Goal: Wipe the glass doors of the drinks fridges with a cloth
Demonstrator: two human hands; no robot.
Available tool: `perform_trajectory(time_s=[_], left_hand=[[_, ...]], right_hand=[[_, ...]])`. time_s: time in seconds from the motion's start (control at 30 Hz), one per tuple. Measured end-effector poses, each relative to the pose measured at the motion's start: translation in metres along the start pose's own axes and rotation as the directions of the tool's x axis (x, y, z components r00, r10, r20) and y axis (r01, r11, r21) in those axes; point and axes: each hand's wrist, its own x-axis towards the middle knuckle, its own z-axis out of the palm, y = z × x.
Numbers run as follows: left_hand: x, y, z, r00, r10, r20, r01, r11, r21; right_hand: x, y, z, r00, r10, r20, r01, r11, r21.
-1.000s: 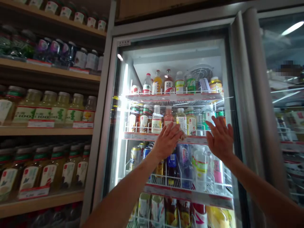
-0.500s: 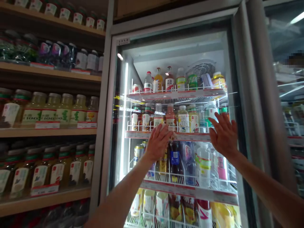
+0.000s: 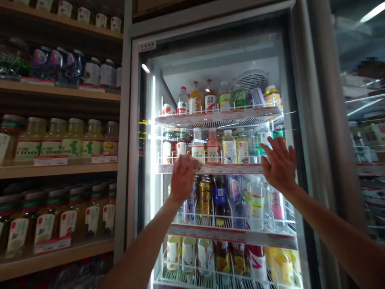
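I face the glass door (image 3: 210,56) of a lit drinks fridge. My left hand (image 3: 182,179) is pressed against the glass at the second shelf, fingers closed over a small pale cloth (image 3: 189,160) that shows at the fingertips. My right hand (image 3: 279,165) lies flat on the glass near the door's right edge, fingers spread, holding nothing. Behind the glass, bottles (image 3: 227,146) and cans (image 3: 205,194) stand on white wire shelves.
Wooden shelves (image 3: 60,170) at the left carry rows of pale bottled drinks (image 3: 69,141) and dark jars above. A grey door frame (image 3: 315,120) stands right of my right hand, with a second glass-fronted fridge (image 3: 363,136) beyond it.
My left hand has slid leftwards across the glass with the cloth, from the door's middle towards its left side. My right hand has stayed flat in about the same spot.
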Motion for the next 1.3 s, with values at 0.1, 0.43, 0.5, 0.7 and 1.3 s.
perform_trajectory(time_s=[0.1, 0.43, 0.5, 0.7, 1.3], left_hand=[[-0.002, -0.033, -0.006, 0.936, -0.279, -0.213, 0.296, 0.954, 0.052], [-0.005, -0.002, -0.002, 0.999, 0.042, 0.017, -0.042, 0.999, 0.016], [-0.007, -0.03, -0.01, 0.974, -0.181, -0.139, 0.191, 0.98, 0.065], [0.0, 0.03, 0.007, 0.996, 0.086, 0.027, -0.085, 0.996, -0.013], [0.057, 0.018, 0.018, 0.955, 0.279, 0.1, -0.273, 0.959, -0.077]], right_hand=[[0.0, -0.001, 0.002, 0.999, -0.015, -0.029, 0.015, 1.0, 0.006], [0.001, 0.001, -0.001, 1.0, -0.015, -0.017, 0.015, 0.999, 0.038], [0.001, 0.0, 0.0, 1.0, -0.007, -0.018, 0.008, 0.999, 0.035], [0.0, 0.001, 0.001, 1.0, -0.016, -0.022, 0.017, 0.999, 0.037], [0.001, 0.0, 0.0, 1.0, 0.004, -0.01, -0.003, 0.998, 0.069]])
